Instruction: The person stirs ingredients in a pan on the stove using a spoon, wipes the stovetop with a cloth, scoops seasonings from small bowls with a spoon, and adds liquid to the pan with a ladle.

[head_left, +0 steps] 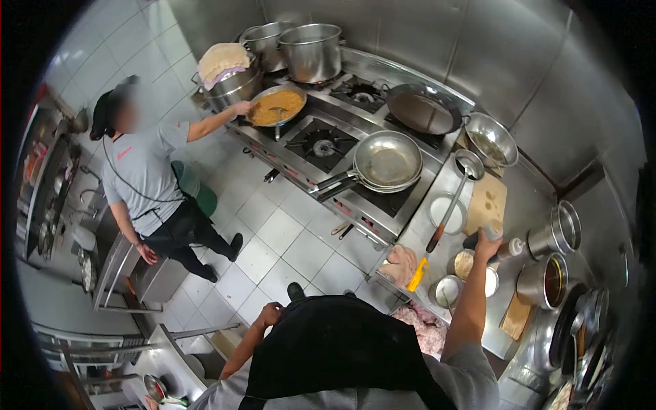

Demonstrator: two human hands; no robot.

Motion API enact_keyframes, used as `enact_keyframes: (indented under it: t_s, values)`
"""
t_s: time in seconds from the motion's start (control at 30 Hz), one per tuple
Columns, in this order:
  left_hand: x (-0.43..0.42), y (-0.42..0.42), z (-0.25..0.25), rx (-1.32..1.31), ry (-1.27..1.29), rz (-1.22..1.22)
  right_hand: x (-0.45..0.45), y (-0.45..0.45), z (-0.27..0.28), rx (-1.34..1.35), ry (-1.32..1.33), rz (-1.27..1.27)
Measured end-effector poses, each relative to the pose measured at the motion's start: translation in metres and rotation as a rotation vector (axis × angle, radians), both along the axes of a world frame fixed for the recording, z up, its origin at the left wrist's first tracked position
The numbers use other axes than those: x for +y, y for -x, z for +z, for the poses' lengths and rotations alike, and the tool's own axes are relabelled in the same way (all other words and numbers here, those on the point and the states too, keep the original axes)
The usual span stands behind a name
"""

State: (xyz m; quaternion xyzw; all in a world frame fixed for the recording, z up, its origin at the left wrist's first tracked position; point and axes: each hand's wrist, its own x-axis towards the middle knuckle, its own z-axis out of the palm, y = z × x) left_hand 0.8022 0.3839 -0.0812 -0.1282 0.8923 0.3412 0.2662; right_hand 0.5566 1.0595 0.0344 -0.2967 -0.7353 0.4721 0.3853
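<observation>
My right hand (486,247) reaches over the counter on the right, its fingers closed around a small pale container (493,229). Right beside it stands a white squeeze bottle (511,248). Several small tubs sit under that forearm, among them a metal pot of white stuff (447,292). A long-handled ladle (447,212) lies across a bowl of white liquid (439,210). At my waist, by the edge of the black apron (335,348), my left hand (270,314) is curled; whatever it may hold is hidden.
A stove carries stacked frying pans (388,160), a wok (425,109) and stockpots (311,53). A co-worker (154,178) at left grips a pan of orange food (277,106). Raw meat (400,263) lies at the counter's edge beside a yellow-handled tool (417,273). Metal pots (542,281) stand farther right.
</observation>
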Motion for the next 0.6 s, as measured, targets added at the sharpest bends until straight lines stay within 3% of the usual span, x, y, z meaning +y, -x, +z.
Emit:
enact_keyframes:
  t_s: [0.07, 0.1, 0.13, 0.17, 0.3, 0.37, 0.5, 0.53, 0.6]
  values:
    - [0.002, -0.001, 0.004, -0.065, 0.005, 0.094, 0.017, 0.007, -0.023, 0.147, 0.017, 0.05]
    - [-0.023, -0.011, -0.038, 0.267, 0.102, -0.376, 0.017, 0.006, -0.023, 0.147, 0.014, 0.068]
    - [-0.034, -0.018, -0.053, 0.266, 0.102, -0.36, 0.017, 0.005, -0.021, 0.148, 0.026, 0.074]
    - [-0.041, -0.023, -0.06, 0.104, -0.004, -0.251, 0.015, 0.004, -0.021, 0.148, 0.039, 0.077]
    - [-0.089, -0.051, -0.112, 0.037, -0.088, -0.285, 0.01, 0.006, -0.024, 0.097, 0.015, 0.05]
    - [-0.064, -0.045, -0.056, -0.301, -0.138, 0.257, 0.018, 0.009, -0.032, -0.001, -0.016, 0.056]
    - [-0.068, -0.048, -0.075, -0.36, -0.203, 0.433, 0.01, 0.003, -0.021, -0.058, -0.053, 0.064]
    - [-0.074, -0.051, -0.091, -0.1, -0.177, 0.098, 0.009, 0.003, -0.021, -0.065, -0.065, 0.051]
    - [-0.076, -0.055, -0.104, 0.161, -0.147, -0.244, 0.01, 0.003, -0.025, -0.071, -0.074, 0.03]
